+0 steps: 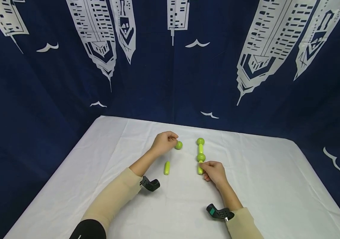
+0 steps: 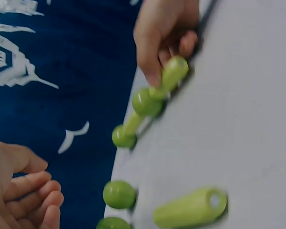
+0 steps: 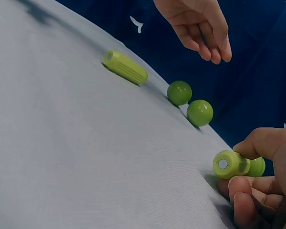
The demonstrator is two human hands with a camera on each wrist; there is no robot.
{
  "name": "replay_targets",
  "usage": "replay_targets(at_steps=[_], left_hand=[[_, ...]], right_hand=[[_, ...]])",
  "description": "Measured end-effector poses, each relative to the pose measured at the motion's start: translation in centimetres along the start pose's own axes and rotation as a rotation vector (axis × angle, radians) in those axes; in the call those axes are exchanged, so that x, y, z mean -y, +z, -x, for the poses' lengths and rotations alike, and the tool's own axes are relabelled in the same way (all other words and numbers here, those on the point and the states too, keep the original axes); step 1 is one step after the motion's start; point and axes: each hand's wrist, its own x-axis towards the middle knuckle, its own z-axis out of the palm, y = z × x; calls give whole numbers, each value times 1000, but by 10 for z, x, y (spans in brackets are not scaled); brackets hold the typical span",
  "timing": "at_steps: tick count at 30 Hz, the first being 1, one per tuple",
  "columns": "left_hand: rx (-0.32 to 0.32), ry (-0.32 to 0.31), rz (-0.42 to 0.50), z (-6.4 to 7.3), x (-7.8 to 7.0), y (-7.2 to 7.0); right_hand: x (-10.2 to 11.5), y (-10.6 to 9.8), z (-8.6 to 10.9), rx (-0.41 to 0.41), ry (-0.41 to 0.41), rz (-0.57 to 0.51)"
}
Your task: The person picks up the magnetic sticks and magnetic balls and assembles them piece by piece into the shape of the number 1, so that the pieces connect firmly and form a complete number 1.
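My right hand (image 1: 214, 171) pinches a lime-green rod (image 1: 200, 170) between thumb and fingers. This rod, with a silvery disc in its end, is the near end of a straight chain: beyond it come a green ball (image 1: 201, 157), a second rod (image 1: 200, 148) and another ball (image 1: 200, 141). Over to the left, my left hand (image 1: 164, 143) hovers with loosely bent fingers and holds nothing. Close by it, two loose balls, one (image 3: 179, 93) beside the other (image 3: 200, 113), lie on the cloth; the hand hides one in the head view.
A loose lime-green rod (image 1: 166, 168) lies on the white cloth (image 1: 265, 172) between the forearms, nearer me than the loose balls. Behind the table's far edge hangs a dark blue curtain (image 1: 158, 83) with white building prints.
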Motion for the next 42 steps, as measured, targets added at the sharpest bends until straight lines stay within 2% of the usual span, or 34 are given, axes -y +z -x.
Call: replay_targets(at_steps=[8,14,20,32,42], left_hand=[[131,140,-242,-25,12,0],[231,155,-340,-38,25,5],[263,186,-421,-46,34,12],[268,110,-406,-46,44,21],[254,105,-371,-44,49,24]], right_hand=[[-2,0,-1,-1,-4,-8],[-2,2,0,-12,-3,-11],[-2,4,1,-22,-8,-18],[-1,3,2,-32,-10,-8],[-2,4,2,-36,-6,-8]])
